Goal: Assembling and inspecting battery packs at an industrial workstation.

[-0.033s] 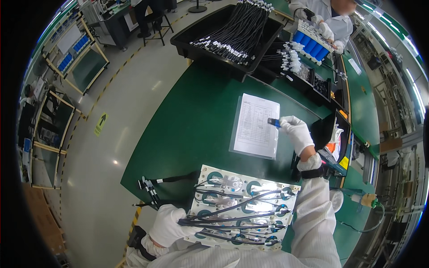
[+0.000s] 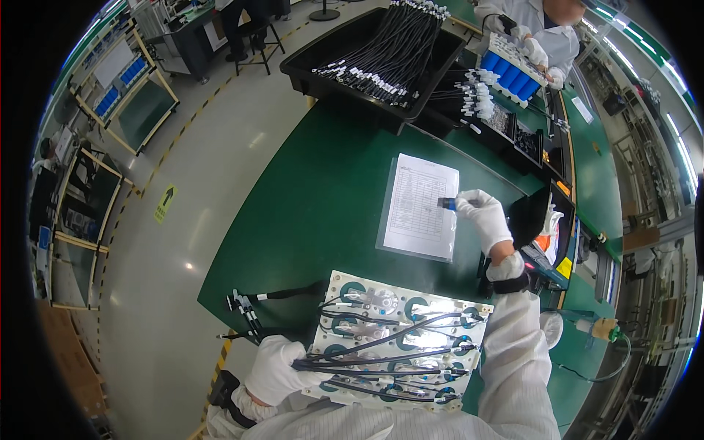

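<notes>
- Gripping a bundle of black cables [image 2: 345,361] in the left hand [image 2: 277,370], closed firmly round it, at the near side and left of centre.
- Leading the bundle rightward out of that fist, fanned over a white plate [image 2: 337,279] toward its right edge.
- Having, just beyond the left hand and to its left, several white-banded cable ends [image 2: 249,314] near the left border of a green table [image 2: 308,198]; unable to tell whether they belong to the gripped bundle.
- Pinching a small blue-and-black piece [image 2: 447,204] in the right hand [image 2: 482,216], narrow at the fingertips, with the piece sticking out to the left.
- Holding the right hand well apart from the bundle, farther off and to its right, with the forearm passing along the plate's right side.
- Showing the small piece over the right part of a printed sheet [image 2: 419,209] in a clear sleeve, beyond the plate; hard to tell whether touching.
- Standing just right of the right hand, a black box [image 2: 529,213].
- Filling a black tray [image 2: 297,70] at the far side, many more black cables [image 2: 392,59] with white ends.
- Working at the far right, a co-worker [image 2: 561,40] in white, with gloved hands at a block of blue cylinders [image 2: 513,70].
</notes>
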The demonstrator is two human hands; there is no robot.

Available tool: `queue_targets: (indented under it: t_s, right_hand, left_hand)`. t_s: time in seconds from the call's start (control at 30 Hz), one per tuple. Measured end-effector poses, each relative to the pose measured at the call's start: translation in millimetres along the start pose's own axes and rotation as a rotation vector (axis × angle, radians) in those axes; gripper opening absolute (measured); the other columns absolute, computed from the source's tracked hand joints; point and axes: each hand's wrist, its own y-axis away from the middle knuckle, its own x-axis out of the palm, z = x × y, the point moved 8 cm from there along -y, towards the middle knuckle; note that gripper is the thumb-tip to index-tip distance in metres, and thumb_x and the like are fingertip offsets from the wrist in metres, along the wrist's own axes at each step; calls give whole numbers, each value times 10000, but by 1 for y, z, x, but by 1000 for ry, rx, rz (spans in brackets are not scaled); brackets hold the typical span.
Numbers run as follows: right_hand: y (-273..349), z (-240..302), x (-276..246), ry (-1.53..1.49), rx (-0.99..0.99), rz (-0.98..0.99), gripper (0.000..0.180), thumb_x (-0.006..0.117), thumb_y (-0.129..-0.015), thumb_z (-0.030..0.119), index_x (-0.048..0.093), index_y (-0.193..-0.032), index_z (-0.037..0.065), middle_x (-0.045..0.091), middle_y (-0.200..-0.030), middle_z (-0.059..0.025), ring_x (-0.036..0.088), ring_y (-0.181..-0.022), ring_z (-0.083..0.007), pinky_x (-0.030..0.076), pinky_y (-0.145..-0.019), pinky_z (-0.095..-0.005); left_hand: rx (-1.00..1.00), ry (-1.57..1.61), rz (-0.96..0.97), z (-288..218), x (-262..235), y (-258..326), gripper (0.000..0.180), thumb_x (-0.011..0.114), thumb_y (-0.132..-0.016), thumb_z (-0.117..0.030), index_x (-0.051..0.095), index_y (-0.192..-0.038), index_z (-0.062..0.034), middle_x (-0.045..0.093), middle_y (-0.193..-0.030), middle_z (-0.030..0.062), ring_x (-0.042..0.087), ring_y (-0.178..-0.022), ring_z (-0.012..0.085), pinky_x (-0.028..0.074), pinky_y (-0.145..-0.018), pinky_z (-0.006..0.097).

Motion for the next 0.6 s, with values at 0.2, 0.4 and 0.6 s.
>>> queue_targets:
  t_s: [0.2,0.4,0.6]
  right_hand:
    - [6,17,44,715,-305,105,219,642,-789,32,651,-1007,42,662,-898,-165,659,-820,-275,516,-748,-331]
    - [3,16,75,990,-431,211,191,618,-841,136,663,-1009,58,643,-954,-173,629,-864,-338,504,-776,-376]
    - [3,17,91,1066,-464,261,203,595,-861,165,661,-1026,66,642,-945,-175,627,-859,-346,505,-769,-388]
  left_hand:
    - [-5,-12,49,-3,-1,-5,428,855,-566,-323,514,-557,-64,541,-529,83,525,-491,288,415,-523,371]
    - [6,-12,49,-2,-2,-4,412,854,-572,-321,535,-566,-60,550,-533,84,527,-487,281,416,-522,365]
    - [-4,6,47,-3,-2,-5,416,854,-574,-327,533,-562,-63,546,-531,81,525,-490,283,415,-523,367]
